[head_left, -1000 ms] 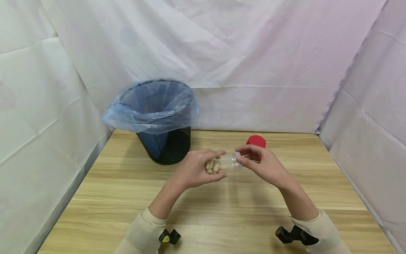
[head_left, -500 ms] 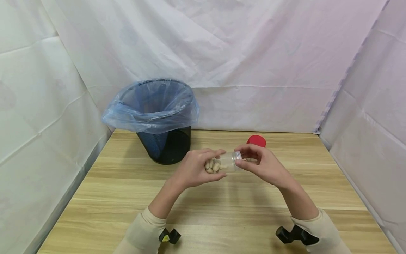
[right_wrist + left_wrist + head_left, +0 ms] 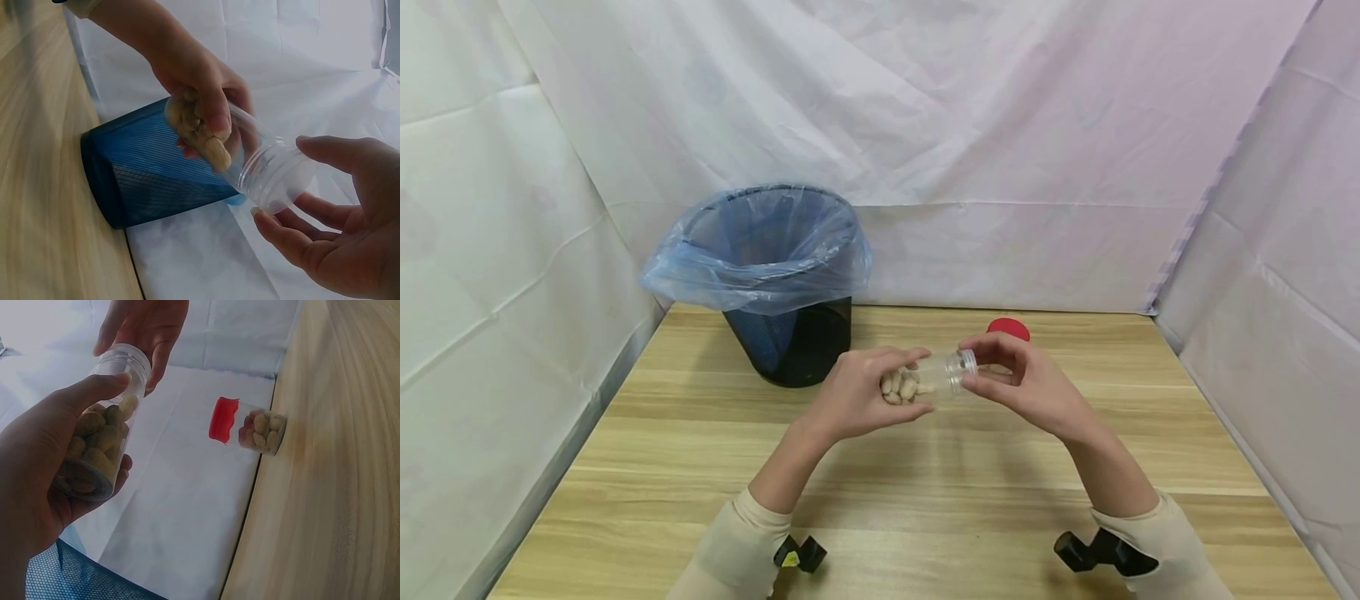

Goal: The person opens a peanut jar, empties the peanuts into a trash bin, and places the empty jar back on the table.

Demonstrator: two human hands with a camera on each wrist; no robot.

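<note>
My left hand (image 3: 861,396) grips a clear plastic jar (image 3: 936,377) around its base end, thumb along its side. Tan nut-like pieces (image 3: 217,152) sit toward that end, under the fingers. The jar lies nearly sideways above the table, its threaded mouth (image 3: 275,178) uncovered and facing right. Thumb and fingers of my right hand (image 3: 1026,379) hold the mouth's rim from opposite sides. Behind this hand stands a second jar with a red lid (image 3: 1009,328); similar pieces (image 3: 264,432) show through its wall in the left wrist view.
At the back left stands a black mesh bin (image 3: 808,346) lined with a blue plastic bag (image 3: 737,279). White cloth (image 3: 925,125) hangs behind and along both sides of the wooden table (image 3: 895,517).
The jar and both hands have shifted up very slightly, and the mouth of the jar shows a bit more between the right thumb and fingers. The bin and the red-lidded jar stay in place.
</note>
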